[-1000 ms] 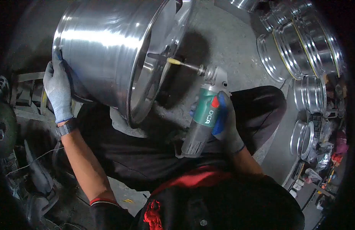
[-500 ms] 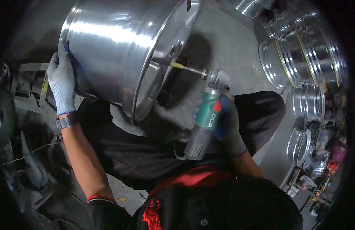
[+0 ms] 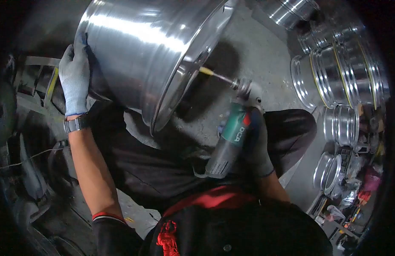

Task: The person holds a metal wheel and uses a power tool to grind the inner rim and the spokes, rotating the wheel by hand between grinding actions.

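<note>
A large polished metal wheel rim (image 3: pixel 133 55) lies tilted in front of me, its spoked face turned to the right. My left hand (image 3: pixel 75 79), in a pale knit glove, grips its left edge, with the fingertips partly hidden along the barrel. In my right hand (image 3: pixel 258 143), gloved too, is a green and grey electric grinder (image 3: pixel 231 132) marked DCA. The fingers wrap around its body, below the metal head. A thin shaft runs from the head to a yellow bit (image 3: pixel 206 71), whose tip is right at the spoked face of the rim.
Several shiny wheel rims (image 3: pixel 347 72) stand in a row at the right, with smaller ones (image 3: pixel 327 173) nearer me. Assorted tools and bags (image 3: pixel 353 192) lie beside them. On the left is a dark metal frame (image 3: pixel 35 100). My bent legs (image 3: pixel 287 132) flank the work on the grey floor (image 3: pixel 265 64).
The rim, my left hand and the yellow bit appear shifted slightly to the right as the view moves. The bit stays at the rim's face, and both grips are unchanged.
</note>
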`<state>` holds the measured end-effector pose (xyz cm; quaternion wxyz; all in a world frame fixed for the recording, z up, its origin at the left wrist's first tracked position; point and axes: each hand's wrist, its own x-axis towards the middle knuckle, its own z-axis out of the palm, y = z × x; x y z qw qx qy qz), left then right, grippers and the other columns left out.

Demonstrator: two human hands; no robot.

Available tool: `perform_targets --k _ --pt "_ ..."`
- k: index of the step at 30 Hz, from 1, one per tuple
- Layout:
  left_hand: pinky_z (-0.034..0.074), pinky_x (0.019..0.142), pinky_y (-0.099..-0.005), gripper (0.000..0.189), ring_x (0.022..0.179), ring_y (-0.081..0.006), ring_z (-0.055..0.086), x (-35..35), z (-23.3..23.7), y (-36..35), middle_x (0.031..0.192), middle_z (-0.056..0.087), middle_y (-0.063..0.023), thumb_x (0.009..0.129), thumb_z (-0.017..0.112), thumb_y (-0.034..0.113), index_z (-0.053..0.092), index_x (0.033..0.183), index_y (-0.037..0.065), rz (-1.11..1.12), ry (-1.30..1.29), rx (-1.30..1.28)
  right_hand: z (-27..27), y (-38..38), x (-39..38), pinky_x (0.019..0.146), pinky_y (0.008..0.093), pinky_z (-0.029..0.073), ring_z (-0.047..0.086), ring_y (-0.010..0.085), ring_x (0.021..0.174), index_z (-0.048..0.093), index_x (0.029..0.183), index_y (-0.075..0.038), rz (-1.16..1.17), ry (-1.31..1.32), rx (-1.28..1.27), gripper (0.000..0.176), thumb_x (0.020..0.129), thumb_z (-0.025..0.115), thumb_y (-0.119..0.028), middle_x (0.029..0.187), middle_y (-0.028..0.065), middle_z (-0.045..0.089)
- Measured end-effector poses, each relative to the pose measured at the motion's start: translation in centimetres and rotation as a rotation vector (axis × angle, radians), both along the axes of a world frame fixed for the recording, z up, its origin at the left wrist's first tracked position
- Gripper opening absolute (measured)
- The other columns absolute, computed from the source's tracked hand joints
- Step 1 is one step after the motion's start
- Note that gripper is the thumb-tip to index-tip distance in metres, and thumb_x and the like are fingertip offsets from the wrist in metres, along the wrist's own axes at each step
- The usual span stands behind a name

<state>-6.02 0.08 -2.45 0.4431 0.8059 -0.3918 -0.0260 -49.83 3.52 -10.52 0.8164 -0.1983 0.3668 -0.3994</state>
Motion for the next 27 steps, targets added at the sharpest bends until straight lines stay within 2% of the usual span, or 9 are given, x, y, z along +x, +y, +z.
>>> perform_targets --k 2,5,7,11,14,16,19,21,27 --pt "0.048 0.085 -0.0289 0.054 0.091 -0.0134 0.057 0.3 0.2 0.3 0.101 0.07 -0.0098 0.106 0.056 0.043 0.064 0.125 -0.007 0.001 -0.012 0.021 0.2 0.1 0.3 0.087 0.0474 0.058 0.069 0.031 0.097 0.053 0.138 -0.004 -0.026 0.04 -0.038 0.062 0.106 0.041 -0.055 0.112 0.0155 0.067" --pt "0.048 0.085 -0.0285 0.055 0.091 -0.0132 0.057 -0.2 0.4 1.0 0.101 0.07 -0.0098 0.106 0.056 0.045 0.064 0.125 -0.007 0.005 -0.007 0.007 -0.4 0.2 0.5 0.087 0.0464 0.058 0.07 0.031 0.096 0.053 0.138 -0.004 -0.036 -0.076 -0.042 0.063 0.106 0.04 -0.057 0.112 0.0153 0.068" --pt "0.048 0.085 -0.0284 0.056 0.09 -0.0132 0.056 -0.7 0.4 0.6 0.1 0.069 -0.0097 0.106 0.056 0.045 0.064 0.125 -0.006 0.002 0.008 -0.018 -1.0 0.3 0.1 0.086 0.0463 0.058 0.07 0.0306 0.094 0.054 0.136 -0.004 0.001 0.048 -0.038 0.062 0.106 0.041 -0.056 0.11 0.0146 0.068" --pt "0.048 0.086 -0.0289 0.058 0.092 -0.0133 0.058 -0.9 0.6 0.8 0.102 0.07 -0.0104 0.106 0.056 0.046 0.064 0.124 -0.008 0.022 0.002 0.019 -0.1 0.4 0.4 0.086 0.0473 0.058 0.07 0.0306 0.094 0.055 0.134 -0.004 0.038 0.067 -0.087 0.059 0.106 0.042 -0.055 0.111 0.0142 0.068" --pt "0.048 0.088 -0.0292 0.058 0.093 -0.0133 0.059 -0.5 0.5 1.1 0.104 0.071 -0.0115 0.105 0.056 0.047 0.064 0.124 -0.007 0.007 0.028 0.034 -0.5 -0.2 0.7 0.088 0.0472 0.058 0.07 0.0305 0.095 0.055 0.133 -0.004 -0.08 0.089 -0.08 0.059 0.106 0.043 -0.055 0.114 0.0145 0.068" --pt "0.048 0.088 -0.0293 0.058 0.094 -0.0131 0.059 0.1 0.1 0.9 0.106 0.071 -0.012 0.105 0.056 0.047 0.065 0.125 -0.007 -0.005 0.008 0.029 -1.3 -0.4 0.0 0.089 0.0469 0.058 0.071 0.0298 0.096 0.055 0.134 -0.004 0.04 -0.004 -0.083 0.058 0.106 0.043 -0.054 0.115 0.0146 0.067" --pt "0.049 0.089 -0.0298 0.059 0.095 -0.0145 0.061 -0.4 0.3 0.7 0.107 0.072 -0.0134 0.105 0.056 0.048 0.064 0.127 -0.006 -0.008 -0.005 -0.01 -0.5 -0.1 0.0 0.089 0.047 0.058 0.071 0.0298 0.096 0.056 0.133 -0.004 0.041 0.02 -0.07 0.057 0.107 0.043 -0.053 0.114 0.0147 0.068" --pt "0.049 0.09 -0.038 0.063 0.096 -0.0329 0.067 -1.4 0.8 1.2 0.105 0.071 -0.0239 0.102 0.051 0.054 0.067 0.116 -0.005 0.044 -0.062 -0.05 0.6 -0.1 0.9 0.088 0.047 0.058 0.071 0.0301 0.096 0.056 0.133 -0.004 -0.001 0.069 -0.086 0.057 0.106 0.043 -0.053 0.113 0.0149 0.068" --pt "0.049 0.091 -0.0383 0.064 0.096 -0.0315 0.067 -0.6 0.6 1.0 0.105 0.072 -0.0239 0.101 0.053 0.055 0.067 0.115 -0.006 0.019 -0.004 -0.03 -1.8 -0.6 -0.3 0.087 0.0479 0.059 0.071 0.0308 0.098 0.056 0.133 -0.004 -0.011 0.087 -0.117 0.057 0.107 0.043 -0.053 0.111 0.0155 0.068"
